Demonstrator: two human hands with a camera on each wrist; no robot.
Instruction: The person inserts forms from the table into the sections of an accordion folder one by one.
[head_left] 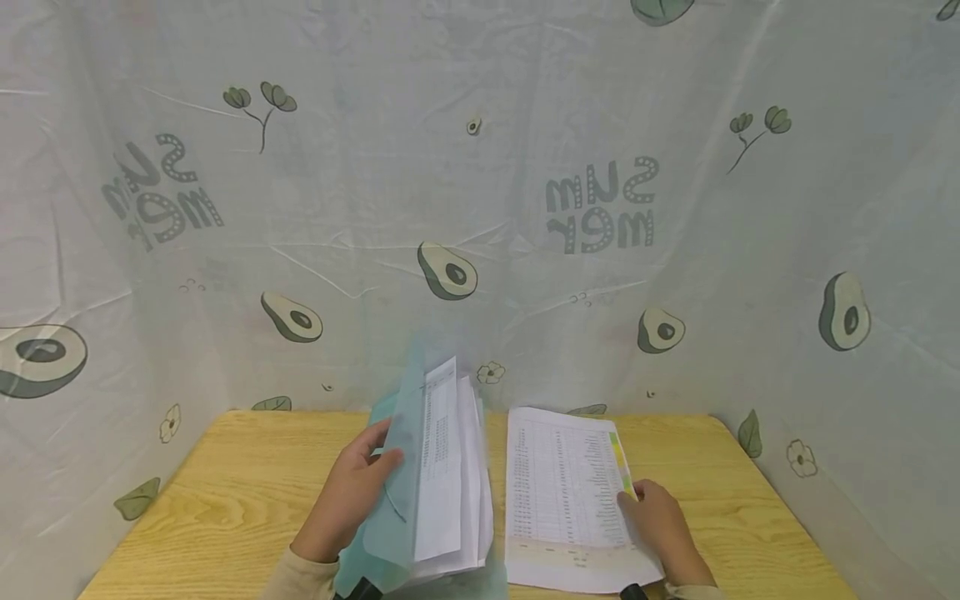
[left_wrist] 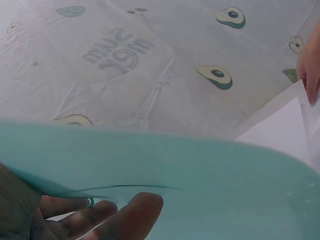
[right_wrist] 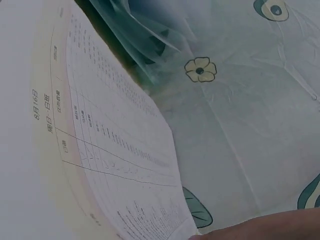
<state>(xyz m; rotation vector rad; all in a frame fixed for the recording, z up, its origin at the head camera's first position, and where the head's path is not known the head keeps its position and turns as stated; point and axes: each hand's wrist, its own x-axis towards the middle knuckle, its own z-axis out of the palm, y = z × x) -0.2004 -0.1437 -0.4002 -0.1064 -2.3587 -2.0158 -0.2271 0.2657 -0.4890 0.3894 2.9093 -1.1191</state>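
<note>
Translucent teal folder (head_left: 393, 483) is standing tilted up from the near middle of the wooden table (head_left: 247, 475), its thin plastic cover bowing in a soft curve and blurring at the top edge. Left hand (head_left: 348, 492) is gripping that cover, thumb on the outer face and fingers (left_wrist: 131, 212) curled beneath the smooth sheet, as the left wrist view shows. Inside the folder, a sheaf of white printed sheets (head_left: 450, 467) is leaning upright, their edges fanned slightly and a narrow column of small print running down the front one.

Just to the right, a separate printed page (head_left: 562, 492) is lying flat on the pale, grained tabletop, rectangular, covered in fine ruled rows of text with a strip of green and yellow marks along its right margin. Right hand (head_left: 660, 525) is resting on that page's right edge, fingers loosely bent and pressing the paper down. Behind the table, a thin creased cloth (head_left: 525, 208) printed with avocados, flowers and leaves is hanging as a backdrop.
</note>
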